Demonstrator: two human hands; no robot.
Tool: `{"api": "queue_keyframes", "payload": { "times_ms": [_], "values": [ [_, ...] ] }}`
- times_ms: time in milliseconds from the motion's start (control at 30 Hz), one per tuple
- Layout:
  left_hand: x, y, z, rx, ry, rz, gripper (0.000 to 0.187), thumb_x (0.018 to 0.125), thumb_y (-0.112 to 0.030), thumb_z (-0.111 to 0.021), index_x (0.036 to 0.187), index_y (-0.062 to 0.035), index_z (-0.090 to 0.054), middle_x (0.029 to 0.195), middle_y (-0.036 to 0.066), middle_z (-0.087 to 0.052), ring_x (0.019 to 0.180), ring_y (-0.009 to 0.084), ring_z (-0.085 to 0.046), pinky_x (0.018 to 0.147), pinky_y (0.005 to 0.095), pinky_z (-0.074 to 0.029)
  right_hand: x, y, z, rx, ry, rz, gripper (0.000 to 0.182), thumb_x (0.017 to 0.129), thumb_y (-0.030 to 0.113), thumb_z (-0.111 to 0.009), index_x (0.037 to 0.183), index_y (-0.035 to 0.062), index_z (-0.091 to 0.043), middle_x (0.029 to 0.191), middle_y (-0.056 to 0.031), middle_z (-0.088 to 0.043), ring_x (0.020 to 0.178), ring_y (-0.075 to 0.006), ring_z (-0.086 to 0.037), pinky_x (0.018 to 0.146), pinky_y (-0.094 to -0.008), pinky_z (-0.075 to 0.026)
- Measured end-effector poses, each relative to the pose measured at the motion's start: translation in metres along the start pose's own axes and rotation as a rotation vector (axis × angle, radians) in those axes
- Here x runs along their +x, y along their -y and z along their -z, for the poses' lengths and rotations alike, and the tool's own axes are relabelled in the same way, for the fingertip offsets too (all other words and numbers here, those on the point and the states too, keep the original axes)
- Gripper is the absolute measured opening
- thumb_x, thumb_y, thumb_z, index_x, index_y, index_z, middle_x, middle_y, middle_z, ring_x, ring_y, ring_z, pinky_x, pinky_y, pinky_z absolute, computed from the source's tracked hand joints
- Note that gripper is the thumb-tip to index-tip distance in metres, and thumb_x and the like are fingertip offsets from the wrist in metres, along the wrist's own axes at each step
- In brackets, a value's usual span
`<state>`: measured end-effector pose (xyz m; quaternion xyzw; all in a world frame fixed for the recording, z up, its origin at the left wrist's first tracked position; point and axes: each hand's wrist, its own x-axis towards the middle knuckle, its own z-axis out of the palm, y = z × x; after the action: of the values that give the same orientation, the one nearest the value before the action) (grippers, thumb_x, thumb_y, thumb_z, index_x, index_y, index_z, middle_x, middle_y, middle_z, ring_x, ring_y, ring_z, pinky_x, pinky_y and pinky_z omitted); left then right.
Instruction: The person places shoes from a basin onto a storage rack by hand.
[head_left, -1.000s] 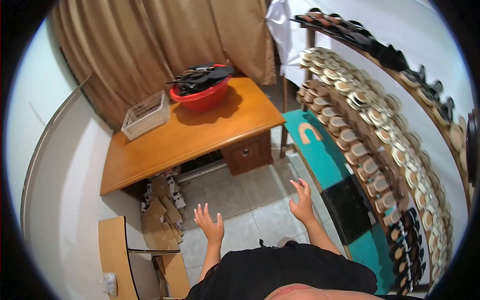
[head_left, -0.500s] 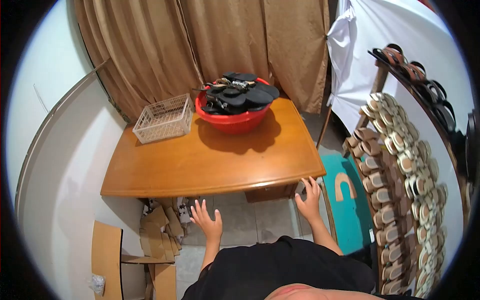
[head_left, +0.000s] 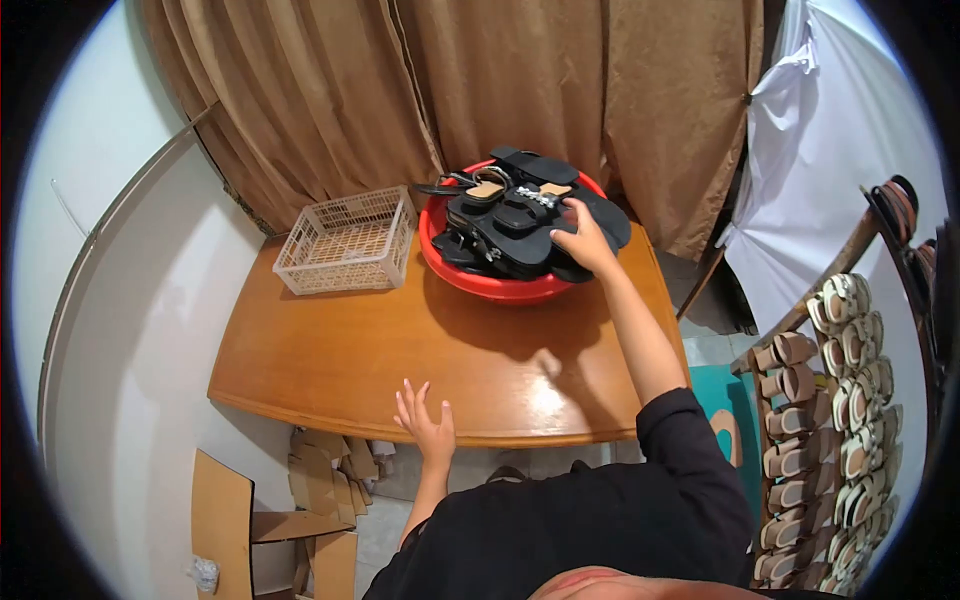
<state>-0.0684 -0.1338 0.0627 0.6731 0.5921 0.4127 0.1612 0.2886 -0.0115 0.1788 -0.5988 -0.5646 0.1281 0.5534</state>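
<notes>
A red plastic basin [head_left: 500,290] stands on the wooden table, heaped with black sandals [head_left: 525,215], some with shiny trim on the straps. My right hand [head_left: 585,240] reaches over the right part of the heap, thumb and fingers apart at a sandal's edge; whether the fingertips touch it is hard to see. My left hand [head_left: 430,432] hovers at the table's front edge, fingers spread, holding nothing. Left of the basin sits a cream plastic crate [head_left: 345,275] with lattice sides.
The wooden table [head_left: 330,350] backs onto brown curtains [head_left: 520,80]. At right, a rack carries rows of pale sandals [head_left: 855,400] and tan sandals [head_left: 787,460]. Cardboard pieces [head_left: 320,470] lie under the table's left side. A white wall [head_left: 140,330] bounds the left.
My right hand has moved forward from the table's front edge to the sandals in the basin. My left hand stays open near the edge. The view has shifted closer to the table.
</notes>
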Motion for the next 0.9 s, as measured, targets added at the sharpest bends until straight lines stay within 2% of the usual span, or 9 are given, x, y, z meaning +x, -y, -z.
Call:
{"api": "queue_keyframes", "payload": {
  "times_ms": [133,200,367,500,600,667,733,867,900],
  "values": [
    [0.074,0.003,-0.009,-0.037,-0.019,-0.048,0.037,0.079,-0.017,-0.057,0.115,-0.0099,-0.051,0.141,0.013,-0.032,0.133,0.0333,-0.019,0.105,0.0566,-0.006,0.064,-0.039,-0.016,-0.108,-0.070,-0.066,0.062,0.068,0.014,-0.066,0.122,-0.0044,-0.040,0.112,-0.0232,-0.053,0.108,-0.0328,-0.051,0.091,-0.0350,-0.040],
    [0.105,0.003,-0.019,-0.060,-0.027,-0.088,0.034,0.079,-0.016,-0.057,0.113,-0.0102,-0.053,0.139,0.013,-0.034,0.132,0.0325,-0.021,0.105,0.0550,-0.007,0.082,-0.045,-0.018,-0.101,0.166,-0.169,0.051,0.068,0.015,-0.066,0.114,-0.0027,-0.050,0.108,-0.0198,-0.056,0.105,-0.0312,-0.053,0.090,-0.0343,-0.041],
    [0.152,-0.008,-0.047,-0.253,0.006,-0.202,0.027,0.079,-0.012,-0.058,0.106,-0.0076,-0.057,0.127,0.014,-0.043,0.124,0.0320,-0.031,0.104,0.0448,-0.021,0.094,-0.032,-0.011,-0.133,0.225,-0.109,0.033,0.069,0.008,-0.068,0.101,0.0039,-0.059,0.100,-0.0137,-0.059,0.090,-0.0277,-0.058,0.083,-0.0337,-0.044],
    [0.170,-0.016,-0.061,-0.295,0.075,-0.244,0.026,0.079,-0.011,-0.059,0.104,-0.0047,-0.057,0.124,0.014,-0.045,0.118,0.0307,-0.038,0.099,0.0415,-0.029,0.100,0.014,-0.014,0.093,0.089,0.025,0.040,0.077,0.002,-0.064,0.103,0.0064,-0.034,0.082,-0.0036,-0.044,0.066,-0.0061,-0.049,0.055,-0.0224,-0.041],
    [0.178,-0.020,-0.070,-0.552,0.271,-0.203,0.028,0.083,-0.010,-0.055,0.110,-0.0041,-0.054,0.119,0.012,-0.050,0.111,0.0249,-0.047,0.096,0.0369,-0.035,0.090,0.075,-0.006,0.216,-0.037,-0.023,0.042,0.074,0.007,-0.069,0.101,0.0054,-0.037,0.082,-0.0023,-0.042,0.064,-0.0048,-0.044,0.052,-0.0214,-0.038],
    [0.174,-0.044,-0.065,-1.048,0.507,-0.029,0.044,0.084,-0.019,-0.058,0.123,-0.0049,-0.045,0.119,0.012,-0.050,0.110,0.0233,-0.049,0.094,0.0350,-0.036,0.070,0.092,-0.009,0.259,-0.054,0.012,0.039,0.073,0.010,-0.072,0.097,0.0075,-0.041,0.083,0.0002,-0.041,0.069,-0.0042,-0.044,0.056,-0.0192,-0.039],
    [0.176,-0.068,-0.059,-1.170,0.597,-0.127,0.100,0.072,-0.051,-0.067,0.143,-0.0101,-0.010,0.136,0.016,-0.033,0.124,0.0283,-0.037,0.098,0.0438,-0.032,0.040,0.104,-0.023,0.466,-0.009,0.018,0.037,0.074,0.007,-0.070,0.096,0.0076,-0.041,0.083,-0.0006,-0.044,0.068,-0.0046,-0.046,0.055,-0.0198,-0.042],
    [0.171,-0.092,-0.072,-1.477,0.420,-0.217,0.121,0.057,-0.064,-0.072,0.143,-0.0091,-0.007,0.140,0.013,-0.028,0.125,0.0274,-0.034,0.097,0.0405,-0.032,-0.018,0.124,-0.066,0.865,0.187,-0.200,0.032,0.076,0.000,-0.066,0.096,0.0060,-0.041,0.084,-0.0042,-0.048,0.069,-0.0084,-0.054,0.053,-0.0213,-0.050],
    [0.172,-0.056,-0.087,-1.420,0.584,-0.154,0.120,0.057,-0.067,-0.070,0.142,-0.0056,-0.011,0.140,0.011,-0.030,0.123,0.0267,-0.036,0.097,0.0360,-0.032,-0.031,0.125,-0.080,0.866,0.304,-0.259,0.032,0.077,0.001,-0.065,0.099,0.0053,-0.042,0.084,-0.0050,-0.050,0.071,-0.0091,-0.055,0.055,-0.0225,-0.049]
  ]
}}
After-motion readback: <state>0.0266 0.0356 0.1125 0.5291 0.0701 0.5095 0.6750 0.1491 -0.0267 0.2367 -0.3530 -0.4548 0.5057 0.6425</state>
